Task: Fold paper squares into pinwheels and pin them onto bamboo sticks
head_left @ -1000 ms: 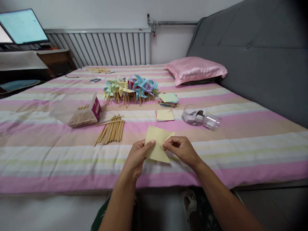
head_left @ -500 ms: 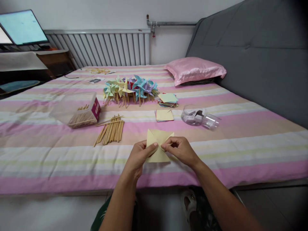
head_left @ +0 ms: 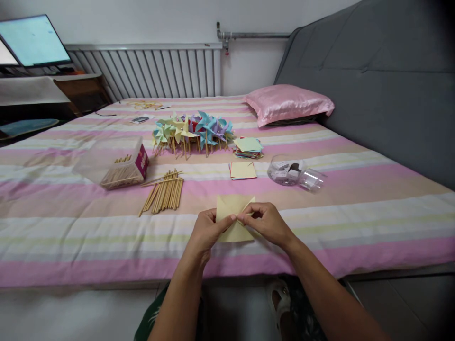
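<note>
Pale wall [head_left: 149, 21], ribbed radiator [head_left: 152, 71], grey padded headboard [head_left: 373, 94], striped-covered bed [head_left: 88, 237], lit monitor [head_left: 35, 40] at left, light floor [head_left: 71, 310]

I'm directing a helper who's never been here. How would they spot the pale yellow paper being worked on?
On the pink-striped fabric bedspread, find the multicoloured paper pinwheels, then come nearer, past the low, yellow-topped stack of paper squares. Next is the pale yellow paper sheet; unlike those squares, it's in the grip of the bare left hand and bare right hand.

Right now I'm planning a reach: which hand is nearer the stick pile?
Left. The left hand is right of the stick pile; the right hand is farther right.
</note>
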